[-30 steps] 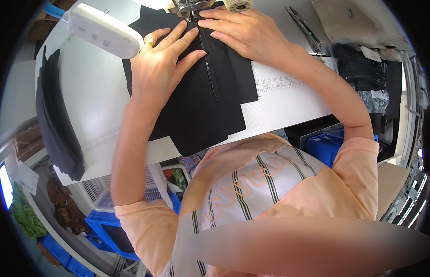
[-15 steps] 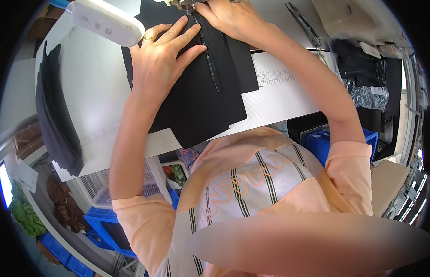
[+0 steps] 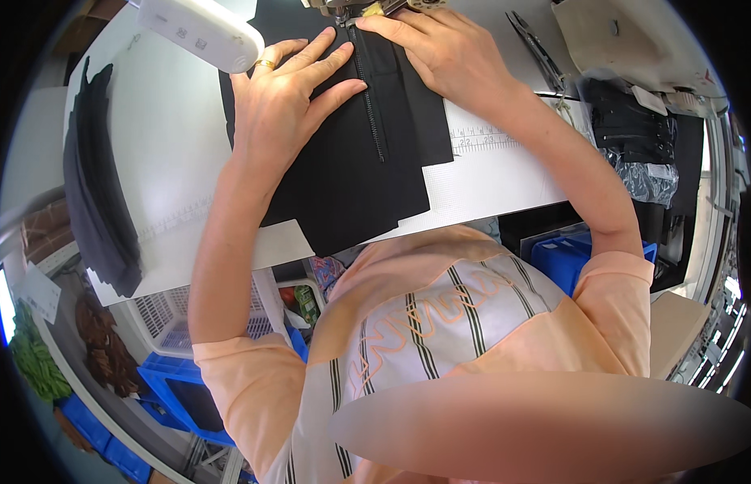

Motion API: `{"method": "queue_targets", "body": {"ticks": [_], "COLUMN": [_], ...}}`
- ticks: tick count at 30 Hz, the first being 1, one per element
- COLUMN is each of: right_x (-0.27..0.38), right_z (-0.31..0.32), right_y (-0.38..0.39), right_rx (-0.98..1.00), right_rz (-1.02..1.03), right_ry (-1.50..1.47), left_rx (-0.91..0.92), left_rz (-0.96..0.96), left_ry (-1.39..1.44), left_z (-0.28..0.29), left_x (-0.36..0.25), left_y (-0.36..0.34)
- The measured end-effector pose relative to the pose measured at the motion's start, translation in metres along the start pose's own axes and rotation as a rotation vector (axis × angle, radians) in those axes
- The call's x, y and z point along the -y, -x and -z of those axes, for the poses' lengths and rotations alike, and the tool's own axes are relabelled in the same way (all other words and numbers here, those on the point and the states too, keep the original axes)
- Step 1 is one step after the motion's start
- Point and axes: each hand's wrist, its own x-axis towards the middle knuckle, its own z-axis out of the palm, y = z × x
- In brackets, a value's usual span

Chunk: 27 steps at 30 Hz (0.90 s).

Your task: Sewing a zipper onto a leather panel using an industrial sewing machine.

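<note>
Black fabric point(image 3: 327, 202) with a long zipper point(image 3: 371, 121) lies under the sewing machine's presser foot point(image 3: 346, 18). My left hand point(image 3: 287, 105) lies on the fabric left of the zipper, fingers spread, a gold ring on one. My right hand point(image 3: 452, 56) rests at the zipper's right, index finger reaching to the foot beside a small yellow piece point(image 3: 373, 11) that I cannot make out, other fingers loosely bent. A white lamp-like housing point(image 3: 194, 28) hangs just above my left fingers.
Dark fabric pieces point(image 3: 101, 185) lie at the table's point(image 3: 162, 145) left. Long tweezers or pliers point(image 3: 533, 48) and bagged black pieces point(image 3: 634, 129) are at the right. Below are a white basket point(image 3: 170, 319), blue crates point(image 3: 557, 262), green material point(image 3: 37, 363) and brown material point(image 3: 105, 347).
Compared with a second ago, the fabric has shifted slightly toward the machine. My right hand moved up under the machine head, then back, its index finger now at the foot, where a yellow piece now shows.
</note>
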Motion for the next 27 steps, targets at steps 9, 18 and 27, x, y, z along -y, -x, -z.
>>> {"method": "queue_targets", "body": {"ticks": [9, 18, 27], "right_x": [-0.011, 0.004, 0.000], "right_z": [-0.004, 0.004, 0.000], "right_y": [0.009, 0.003, 0.002], "right_rx": [-0.137, -0.025, -0.028], "right_rz": [0.060, -0.008, -0.003], "right_ry": [-0.233, 0.084, 0.002], "left_rx": [-0.049, -0.061, -0.037], "left_rz": [-0.002, -0.021, 0.010], "left_ry": [0.041, 0.022, 0.034], "left_z": [-0.005, -0.008, -0.006], "left_x": [0.004, 0.006, 0.005], "left_y": [0.002, 0.004, 0.004]}}
